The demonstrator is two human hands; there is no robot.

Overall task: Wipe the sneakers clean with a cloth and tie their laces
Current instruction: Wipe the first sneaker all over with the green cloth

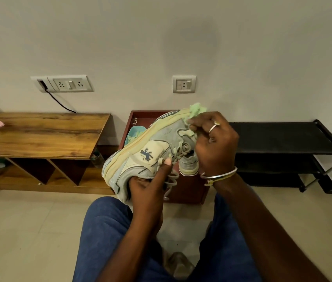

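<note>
A chunky grey and cream sneaker (140, 153) with a blue lizard logo is held up on its side, sole toward the upper left, above my lap. My left hand (148, 186) grips its heel end, thumb pressed on the side panel near the laces. My right hand (211, 143) is closed on a light green cloth (196, 111) and presses it against the upper near the toe. Loose grey laces (171, 182) hang down between my hands. A second sneaker (134, 134), teal and green, lies partly hidden behind the first, inside the red box.
A dark red open box (189, 192) stands against the wall behind the sneaker. A wooden low shelf unit (45, 135) with a glass and pink item is at left, a black shoe rack (283, 139) at right. My blue-trousered knees fill the bottom; tiled floor lies around.
</note>
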